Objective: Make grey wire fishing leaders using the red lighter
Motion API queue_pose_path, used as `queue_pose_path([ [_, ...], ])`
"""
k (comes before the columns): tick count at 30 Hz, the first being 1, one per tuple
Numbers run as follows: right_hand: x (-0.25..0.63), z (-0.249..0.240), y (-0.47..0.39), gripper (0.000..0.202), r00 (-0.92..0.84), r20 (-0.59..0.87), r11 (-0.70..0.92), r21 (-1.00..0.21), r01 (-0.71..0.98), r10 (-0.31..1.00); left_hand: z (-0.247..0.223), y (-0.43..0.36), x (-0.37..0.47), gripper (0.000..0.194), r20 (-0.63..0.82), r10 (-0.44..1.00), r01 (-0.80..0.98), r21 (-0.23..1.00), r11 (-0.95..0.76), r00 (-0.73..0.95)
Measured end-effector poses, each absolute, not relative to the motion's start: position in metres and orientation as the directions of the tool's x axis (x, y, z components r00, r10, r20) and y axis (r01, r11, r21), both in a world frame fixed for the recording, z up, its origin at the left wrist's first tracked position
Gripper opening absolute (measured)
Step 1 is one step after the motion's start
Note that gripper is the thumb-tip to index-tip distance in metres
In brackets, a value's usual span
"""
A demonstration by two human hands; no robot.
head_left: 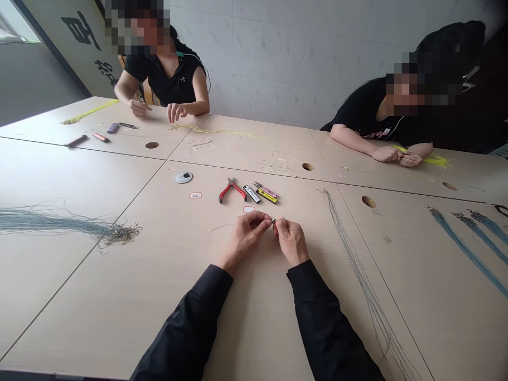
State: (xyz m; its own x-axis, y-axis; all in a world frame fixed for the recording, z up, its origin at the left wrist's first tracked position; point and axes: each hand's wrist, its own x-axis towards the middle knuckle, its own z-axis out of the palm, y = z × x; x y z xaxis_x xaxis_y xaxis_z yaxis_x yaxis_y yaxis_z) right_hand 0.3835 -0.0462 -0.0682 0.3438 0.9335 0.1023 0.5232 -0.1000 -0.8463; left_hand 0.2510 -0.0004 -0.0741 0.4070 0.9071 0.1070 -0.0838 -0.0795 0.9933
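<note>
At the middle of the table, my left hand [251, 233] and my right hand [292, 239] meet, fingertips pinched close together. A thin cord [221, 227] trails out leftward from my left fingers. Between my right thumb and fingers shows a small dark and orange-red piece [274, 223]; my fingers hide most of it. Just beyond my hands lie red-handled cutting pliers [232, 190], a white and black lighter-like stick [252, 193], a yellow and black one [266, 196] and small pink-handled snips [265, 189].
Bundles of blue-grey cords with metal clasps lie left [79, 223] and right [359, 264]; tighter blue bundles [464, 248] sit far right. A round silver disc [183, 178] and loose pale cords [278, 165] lie ahead. Two people [170, 79] [381, 116] sit opposite, handling yellow cords.
</note>
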Motion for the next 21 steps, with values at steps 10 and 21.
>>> queue_pose_path([
  [10, 0.383, -0.072, -0.048, 0.052, 0.412, 0.060, -0.111, -0.918, 0.380, 0.909, -0.072, -0.003, 0.251, 0.018, 0.120, 0.914, -0.032, 0.993, -0.117, 0.386],
  [21, 0.379, -0.064, -0.052, 0.036, 0.369, 0.169, 0.027, -0.932, 0.360, 0.914, -0.072, -0.003, 0.252, 0.025, 0.101, 0.917, -0.007, 0.994, -0.106, 0.385],
])
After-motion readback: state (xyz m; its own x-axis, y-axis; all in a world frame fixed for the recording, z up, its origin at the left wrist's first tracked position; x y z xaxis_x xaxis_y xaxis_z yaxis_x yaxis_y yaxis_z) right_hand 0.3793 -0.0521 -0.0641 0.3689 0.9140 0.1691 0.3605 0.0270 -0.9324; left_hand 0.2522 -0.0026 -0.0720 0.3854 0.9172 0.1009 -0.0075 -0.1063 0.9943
